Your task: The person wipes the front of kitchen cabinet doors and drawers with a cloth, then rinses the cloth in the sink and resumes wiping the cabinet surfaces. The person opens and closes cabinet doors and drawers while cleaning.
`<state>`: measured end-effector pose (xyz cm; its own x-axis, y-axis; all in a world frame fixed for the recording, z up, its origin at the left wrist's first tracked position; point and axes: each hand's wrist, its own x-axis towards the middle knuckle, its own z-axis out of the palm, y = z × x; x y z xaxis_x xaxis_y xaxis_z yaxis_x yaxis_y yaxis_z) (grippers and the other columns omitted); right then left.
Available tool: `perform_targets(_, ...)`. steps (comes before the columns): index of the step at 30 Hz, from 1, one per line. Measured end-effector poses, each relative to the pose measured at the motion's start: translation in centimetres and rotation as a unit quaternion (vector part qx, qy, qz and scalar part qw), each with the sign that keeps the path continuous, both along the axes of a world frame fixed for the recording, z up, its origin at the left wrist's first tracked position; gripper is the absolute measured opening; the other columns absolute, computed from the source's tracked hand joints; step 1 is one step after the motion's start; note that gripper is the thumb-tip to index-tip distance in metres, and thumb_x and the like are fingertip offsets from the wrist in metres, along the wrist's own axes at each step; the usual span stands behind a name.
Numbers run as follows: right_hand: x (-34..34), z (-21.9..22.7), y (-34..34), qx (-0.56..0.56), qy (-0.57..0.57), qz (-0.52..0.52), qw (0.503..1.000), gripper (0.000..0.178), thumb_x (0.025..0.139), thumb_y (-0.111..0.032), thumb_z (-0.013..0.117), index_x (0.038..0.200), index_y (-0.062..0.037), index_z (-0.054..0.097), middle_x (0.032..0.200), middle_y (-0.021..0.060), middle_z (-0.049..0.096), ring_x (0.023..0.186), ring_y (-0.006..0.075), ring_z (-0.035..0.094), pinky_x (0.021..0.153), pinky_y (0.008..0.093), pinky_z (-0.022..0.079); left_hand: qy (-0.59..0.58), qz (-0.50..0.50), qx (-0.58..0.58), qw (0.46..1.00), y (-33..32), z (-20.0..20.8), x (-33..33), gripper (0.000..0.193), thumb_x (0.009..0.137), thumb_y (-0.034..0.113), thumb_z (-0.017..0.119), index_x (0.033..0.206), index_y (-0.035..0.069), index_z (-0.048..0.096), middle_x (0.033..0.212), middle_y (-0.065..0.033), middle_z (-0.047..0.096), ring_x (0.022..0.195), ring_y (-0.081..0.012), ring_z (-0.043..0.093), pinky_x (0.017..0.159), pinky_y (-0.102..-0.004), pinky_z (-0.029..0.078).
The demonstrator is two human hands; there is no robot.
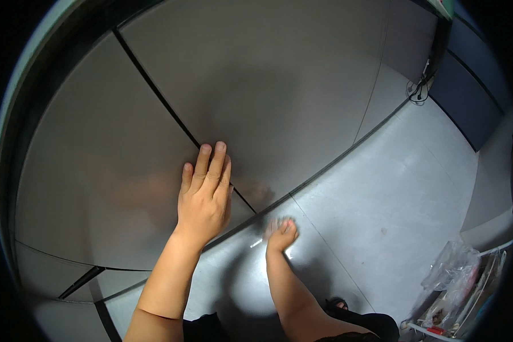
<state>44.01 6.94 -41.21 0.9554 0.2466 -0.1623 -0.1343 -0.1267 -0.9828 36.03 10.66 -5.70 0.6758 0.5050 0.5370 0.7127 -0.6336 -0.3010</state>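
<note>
My left hand [204, 196] is spread flat against or just in front of a grey cabinet front [279, 91], its fingers pointing up along a dark slanting gap [157, 97] between two panels. Nothing is held in it. My right hand [281, 232] hovers lower, beside the bottom edge of the cabinet and over the pale floor [376, 188]. Motion blurs its fingers, so I cannot tell what they hold, if anything. Faint reflections of the hands show on the glossy panels, including the left panel [80, 159].
At the lower right stands a bin or basket [467, 310] with a clear plastic bag [453, 265] and other waste. Black cables [419, 91] dangle at the cabinet's far corner. Dark blue panels [467, 97] stand beyond. My dark-clad leg [376, 325] and shoe [338, 303] are below.
</note>
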Motion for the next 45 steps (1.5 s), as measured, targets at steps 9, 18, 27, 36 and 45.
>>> perform_targets(9,2.9,28.1,6.2,0.186,-0.407,0.045,0.893,0.040,0.094,-0.021,0.060,0.129,-0.0002,0.057,0.126,0.0175,0.050,0.111,0.0311,0.051,0.098,0.0408,0.041,-0.012,0.012,-0.014,1.000,-0.1,-0.4,-0.1,0.060,0.082,0.010,0.064,0.139,-0.001,0.048,0.156,-0.0189,0.032,0.146,-0.0408,0.024,0.115,-0.0583,0.017)
perform_targets(18,2.5,15.1,9.8,0.074,-0.168,-0.077,0.980,0.040,0.099,-0.024,0.053,0.128,0.0042,0.057,0.125,0.0240,0.051,0.115,0.0355,0.054,0.096,0.0409,0.046,0.016,0.029,-0.006,0.999,-0.2,-0.4,-0.1,0.066,0.079,0.008,0.066,0.141,-0.001,0.045,0.157,-0.0178,0.029,0.147,-0.0398,0.021,0.116,-0.0585,0.013)
perform_targets(27,3.2,8.1,3.8,0.168,0.401,-0.098,0.895,0.027,0.099,-0.024,0.052,0.107,-0.0018,0.065,0.088,0.0064,0.064,0.060,0.0176,0.059,0.052,0.0304,0.050,0.005,0.040,-0.008,0.999,0.1,-0.9,-0.3,0.069,0.077,0.007,0.070,0.141,0.001,0.046,0.158,-0.0166,0.028,0.148,-0.0395,0.020,0.116,-0.0580,0.013)
perform_targets(36,5.4,6.5,7.4,0.166,0.174,0.067,0.968,0.044,0.095,-0.014,0.056,0.135,0.0010,0.051,0.136,0.0173,0.049,0.126,0.0270,0.048,0.106,0.0372,0.038,0.009,0.023,0.013,1.000,0.2,-0.9,0.6,0.071,0.076,0.011,0.072,0.141,0.000,0.045,0.158,-0.0184,0.029,0.149,-0.0393,0.017,0.118,-0.0542,0.002)
perform_targets(45,5.4,9.4,7.5,0.311,0.314,0.024,0.897,0.036,0.092,-0.009,0.062,0.126,0.0005,0.054,0.111,0.0079,0.063,0.100,0.0214,0.063,0.089,0.0329,0.051,0.005,0.028,0.026,0.999,0.6,-1.3,0.4,0.066,0.077,0.017,0.071,0.138,0.000,0.049,0.157,-0.0153,0.031,0.150,-0.0366,0.014,0.118,-0.0512,-0.008)
